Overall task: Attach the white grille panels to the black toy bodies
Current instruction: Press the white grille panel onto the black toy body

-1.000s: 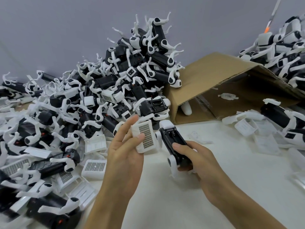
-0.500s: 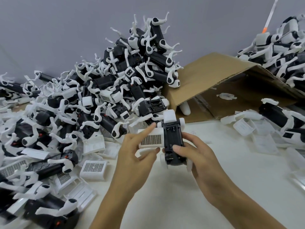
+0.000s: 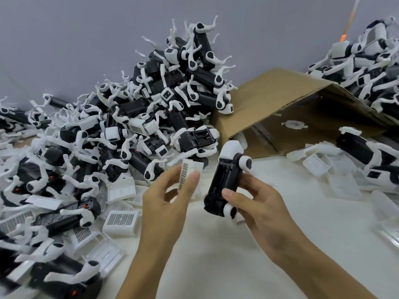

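My left hand [image 3: 166,203] pinches a white grille panel [image 3: 187,175] between thumb and fingers, holding it nearly edge-on above the table. My right hand [image 3: 257,206] grips a black toy body [image 3: 224,182] with a white head and white leg hubs, tilted upright, its open underside facing left toward the panel. A small gap separates the panel from the body. More grille panels [image 3: 121,219] lie loose on the table at the left.
A large heap of black-and-white toy bodies [image 3: 151,108] fills the left and middle back. A tipped cardboard box [image 3: 280,108] lies at the back right, with more toys [image 3: 367,57] piled beyond it. Loose white parts [image 3: 319,165] lie on the white table at the right.
The panel was beside the body's left side half a second ago; now my left hand has drawn it away and turned it edge-on. My right hand has tilted the body more upright.
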Motion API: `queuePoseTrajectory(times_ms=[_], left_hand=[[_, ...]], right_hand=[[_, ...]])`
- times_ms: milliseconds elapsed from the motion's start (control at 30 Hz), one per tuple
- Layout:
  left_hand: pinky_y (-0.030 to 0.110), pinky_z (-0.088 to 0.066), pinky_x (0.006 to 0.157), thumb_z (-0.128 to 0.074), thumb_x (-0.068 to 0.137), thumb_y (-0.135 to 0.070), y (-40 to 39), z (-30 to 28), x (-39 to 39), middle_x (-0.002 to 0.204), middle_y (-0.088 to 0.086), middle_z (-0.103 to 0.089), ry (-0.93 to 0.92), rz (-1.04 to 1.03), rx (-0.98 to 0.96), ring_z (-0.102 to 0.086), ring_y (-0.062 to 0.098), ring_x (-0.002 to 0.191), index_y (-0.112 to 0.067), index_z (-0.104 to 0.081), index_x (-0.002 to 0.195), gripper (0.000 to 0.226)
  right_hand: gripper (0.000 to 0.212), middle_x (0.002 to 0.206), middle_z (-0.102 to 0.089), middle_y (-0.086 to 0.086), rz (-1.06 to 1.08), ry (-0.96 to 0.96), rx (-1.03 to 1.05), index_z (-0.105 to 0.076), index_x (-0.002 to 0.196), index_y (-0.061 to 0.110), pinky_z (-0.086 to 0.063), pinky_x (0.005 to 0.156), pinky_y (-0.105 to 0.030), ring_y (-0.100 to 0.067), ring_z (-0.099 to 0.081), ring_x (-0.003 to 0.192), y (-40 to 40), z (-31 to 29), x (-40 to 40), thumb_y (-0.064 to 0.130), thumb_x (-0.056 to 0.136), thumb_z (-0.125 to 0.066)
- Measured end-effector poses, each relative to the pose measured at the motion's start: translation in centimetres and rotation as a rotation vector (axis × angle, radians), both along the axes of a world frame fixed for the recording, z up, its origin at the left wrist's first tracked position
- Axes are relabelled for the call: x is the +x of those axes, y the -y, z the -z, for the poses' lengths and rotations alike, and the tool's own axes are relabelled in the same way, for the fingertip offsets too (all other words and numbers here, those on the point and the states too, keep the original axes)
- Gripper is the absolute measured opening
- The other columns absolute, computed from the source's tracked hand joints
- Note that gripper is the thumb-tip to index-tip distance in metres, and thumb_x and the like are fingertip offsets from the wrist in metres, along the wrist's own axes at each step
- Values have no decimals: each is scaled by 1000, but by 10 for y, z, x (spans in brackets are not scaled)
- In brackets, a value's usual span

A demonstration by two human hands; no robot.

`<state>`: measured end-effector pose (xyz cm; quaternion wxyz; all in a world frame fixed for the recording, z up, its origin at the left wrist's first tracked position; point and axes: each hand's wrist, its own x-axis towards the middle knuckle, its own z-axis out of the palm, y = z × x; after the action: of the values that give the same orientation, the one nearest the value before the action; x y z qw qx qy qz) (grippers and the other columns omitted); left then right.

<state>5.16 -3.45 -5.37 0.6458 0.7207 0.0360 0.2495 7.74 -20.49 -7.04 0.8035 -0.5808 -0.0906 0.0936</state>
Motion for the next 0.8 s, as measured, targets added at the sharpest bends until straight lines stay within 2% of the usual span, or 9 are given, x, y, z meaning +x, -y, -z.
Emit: queuePoseTrajectory(times_ms=[33,133,233,333,433,567,700,733,800], left_hand=[[17,-54,79,-80,80,-48,5,0,-1,102,-16,-75,2,50,-13,-70,1,97,-47,-74,100,22],[27,-58,86,-74,83,-35,19,6,-4,100,-6,-78,-5,138,21,-73,13,97,-32,-70,118,35],[30,-58,89,-76,80,-32,20,6,-5,103,-5,-78,27,120,-35,-74,15,99,-29,-73,116,36],[24,-58,83,-82,75,-29,18,3,-6,99,-4,-78,97,70,-72,-74,14,95,-36,-76,105,31],[26,-59,80,-82,74,-30,21,2,-7,96,-3,-78,115,54,-95,-74,15,92,-39,-75,100,28],[19,-56,71,-83,75,-34,23,4,-6,95,-5,-77,112,79,-114,-74,12,90,-39,-74,99,26],[42,-59,76,-81,70,-46,27,8,-9,95,-5,-74,96,100,-74,-71,18,89,-39,-67,96,30],[42,-58,75,-79,71,-48,28,8,-9,96,-6,-73,88,103,-54,-70,16,87,-40,-65,95,29],[31,-56,70,-73,78,-51,31,7,-10,98,-9,-72,69,144,-28,-69,11,83,-42,-63,97,23]], right_hand=[[42,116,-75,-2,4,11,-2,-76,111,25,-57,84,-39,-26,-73,103,0,0,-1,28,69,-79],[32,116,-75,-2,-39,75,-53,-75,116,30,-57,94,-39,-23,-73,106,-1,-2,-2,22,85,-72],[32,119,-75,-5,-104,65,-29,-73,122,22,-55,98,-35,-24,-70,113,0,-5,-2,7,98,-56],[32,116,-76,-3,-100,115,-66,-72,122,22,-57,95,-30,-24,-72,109,-3,-6,-5,7,98,-57],[32,115,-76,-1,-90,173,-95,-71,123,24,-58,93,-31,-22,-73,107,-5,-7,-7,14,95,-62],[33,112,-77,3,-71,216,-132,-73,119,33,-57,96,-37,-21,-73,104,-2,-10,-8,26,88,-65],[26,115,-76,3,-119,229,-154,-73,119,37,-54,100,-38,-19,-71,110,0,-9,-10,25,99,-60],[30,117,-75,1,-137,214,-133,-72,121,34,-55,99,-38,-20,-71,111,0,-7,-10,23,98,-56],[34,118,-75,-5,-155,168,-69,-72,122,27,-58,95,-41,-25,-70,112,-2,-7,-9,23,95,-53]])
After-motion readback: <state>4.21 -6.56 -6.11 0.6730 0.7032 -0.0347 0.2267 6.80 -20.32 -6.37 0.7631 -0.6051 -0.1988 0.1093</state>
